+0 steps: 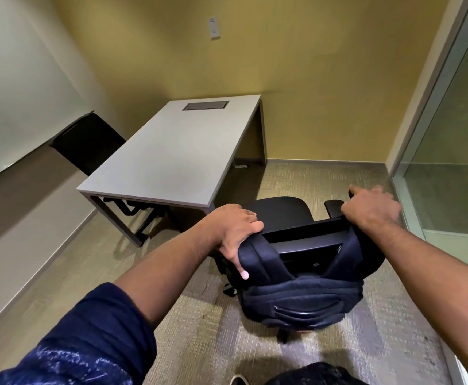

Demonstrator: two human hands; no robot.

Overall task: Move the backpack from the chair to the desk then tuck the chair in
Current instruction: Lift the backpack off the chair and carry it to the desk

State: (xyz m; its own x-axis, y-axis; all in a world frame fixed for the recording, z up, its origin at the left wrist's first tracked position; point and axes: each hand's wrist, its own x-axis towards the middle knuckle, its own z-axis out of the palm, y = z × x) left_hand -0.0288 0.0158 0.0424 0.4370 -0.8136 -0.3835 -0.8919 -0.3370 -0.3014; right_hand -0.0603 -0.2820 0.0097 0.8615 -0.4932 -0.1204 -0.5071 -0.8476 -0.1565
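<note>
Presently, the grey table (169,157) stands bare against the yellow wall, well apart from the black chair (282,209) on the carpet. A black backpack (299,295) hangs over the chair's backrest — straps looped across its top edge. Left hand (235,234) grip is clamped on the backpack's strap; right hand (371,209) grip is clamped on the backrest corner.

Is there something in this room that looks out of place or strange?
Yes. The backpack hangs over the back of the office chair, straps looped on the backrest, and this chair stands away from the desk, not tucked in. Both hands grip it. Nothing looks spilled or damaged.
</note>
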